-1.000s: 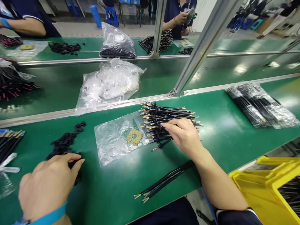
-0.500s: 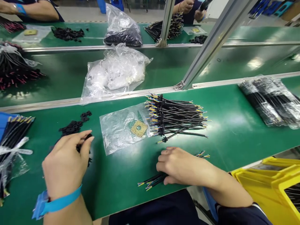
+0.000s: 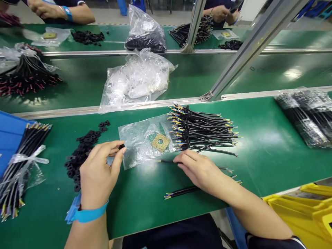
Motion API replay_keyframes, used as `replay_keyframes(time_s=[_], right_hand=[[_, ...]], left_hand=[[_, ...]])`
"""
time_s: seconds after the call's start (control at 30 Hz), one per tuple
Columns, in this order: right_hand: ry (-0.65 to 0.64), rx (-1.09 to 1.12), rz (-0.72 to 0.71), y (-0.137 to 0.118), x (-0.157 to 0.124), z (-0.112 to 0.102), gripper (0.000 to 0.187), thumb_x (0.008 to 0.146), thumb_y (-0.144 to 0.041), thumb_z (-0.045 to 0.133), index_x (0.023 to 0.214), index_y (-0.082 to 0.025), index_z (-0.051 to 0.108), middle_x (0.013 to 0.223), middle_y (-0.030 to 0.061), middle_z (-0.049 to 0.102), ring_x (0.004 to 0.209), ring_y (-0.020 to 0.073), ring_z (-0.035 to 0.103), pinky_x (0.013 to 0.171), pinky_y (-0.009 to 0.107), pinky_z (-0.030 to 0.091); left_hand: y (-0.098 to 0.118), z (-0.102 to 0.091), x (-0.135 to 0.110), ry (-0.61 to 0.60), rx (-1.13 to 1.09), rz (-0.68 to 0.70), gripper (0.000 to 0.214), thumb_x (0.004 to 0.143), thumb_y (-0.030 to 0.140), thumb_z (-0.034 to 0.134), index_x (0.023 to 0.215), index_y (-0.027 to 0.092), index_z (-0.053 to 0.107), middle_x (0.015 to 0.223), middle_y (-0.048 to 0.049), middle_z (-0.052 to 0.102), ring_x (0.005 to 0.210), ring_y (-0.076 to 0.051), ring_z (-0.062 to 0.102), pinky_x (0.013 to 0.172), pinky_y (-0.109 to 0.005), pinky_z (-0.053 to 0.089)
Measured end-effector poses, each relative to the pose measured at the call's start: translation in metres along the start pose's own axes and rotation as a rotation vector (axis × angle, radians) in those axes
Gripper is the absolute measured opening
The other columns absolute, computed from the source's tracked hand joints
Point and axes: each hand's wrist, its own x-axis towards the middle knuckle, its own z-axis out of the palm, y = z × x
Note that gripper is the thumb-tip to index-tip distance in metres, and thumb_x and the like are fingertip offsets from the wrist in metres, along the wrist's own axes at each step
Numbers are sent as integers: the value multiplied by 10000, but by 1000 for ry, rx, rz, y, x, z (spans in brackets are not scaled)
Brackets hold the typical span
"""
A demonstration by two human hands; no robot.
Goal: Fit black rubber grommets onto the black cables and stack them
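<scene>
My left hand (image 3: 100, 169), with a blue wristband, pinches a small black ring (image 3: 121, 146) between thumb and fingertips, just right of a heap of black rings (image 3: 83, 152) on the green bench. My right hand (image 3: 199, 169) is closed on a single black cable (image 3: 166, 161) whose stripped end points left toward the ring. A stack of black cables with coloured wire ends (image 3: 202, 129) lies behind it. A few more cables (image 3: 181, 191) lie under my right wrist. A clear bag with a tan square pad (image 3: 160, 142) sits between my hands.
A tied cable bundle (image 3: 20, 162) rests on a blue tray at the left. Bagged cables (image 3: 306, 117) lie at the right, a yellow bin (image 3: 308, 211) at the lower right. A white plastic bag (image 3: 137, 79) sits behind the rail. Other people's hands work at the far bench.
My left hand lifted a ring from the heap and moved right. My right hand left the front cables and brought one cable up and left toward the ring.
</scene>
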Motion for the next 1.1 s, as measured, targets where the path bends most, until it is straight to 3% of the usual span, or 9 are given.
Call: replay_keyframes(time_s=[0.1,0.23,0.43,0.7,0.83,1.0,1.1], right_hand=[[171,-282,1,6,3,17,292,982,-34,463,1190,-182,607,1088,69,675,917,161,643,694,251,501],[165,-522,-5,4,8,31,282,948,-48,514,1157,-189,640,1037,63,685,840,166,596,577,278,426],[168,-616,-44,-2,14,32,175,971,-105,555,1068,-168,686,897,47,676,756,162,538,593,313,388],[169,-740,-76,-5,14,36,291,952,-55,507,1176,-62,692,772,54,609,736,166,537,575,310,388],[175,-710,-71,-5,15,34,319,961,-44,468,1188,-50,692,773,57,620,715,169,554,555,312,400],[350,-415,-134,-3,9,28,342,1003,-55,492,1313,-116,623,984,44,709,809,135,604,640,274,455],[425,-314,-179,-6,6,26,365,985,-45,562,1339,-124,600,986,32,713,815,126,599,684,260,467]], left_hand=[[2,2,-1,-10,-38,10,168,982,323,623,1083,214,700,1049,-50,723,866,-179,715,820,-289,543],[5,3,-2,-7,-85,7,171,972,326,643,1085,211,702,1073,-51,735,891,-183,722,836,-295,548],[13,2,-4,-21,-134,-14,156,955,338,669,1045,215,702,1006,-32,731,877,-177,728,806,-279,554],[17,5,-6,-121,-249,-84,207,955,403,645,1049,228,705,1048,-35,745,879,-175,731,773,-269,558],[16,9,-6,-228,-443,-255,262,906,450,694,1045,228,701,989,-40,764,929,-203,738,799,-286,565],[17,17,-4,-357,-862,-477,336,844,476,775,1027,207,692,930,-45,772,896,-187,750,769,-250,589],[21,21,-3,-387,-1092,-574,355,786,461,843,976,196,703,892,-25,767,852,-149,753,794,-214,586]])
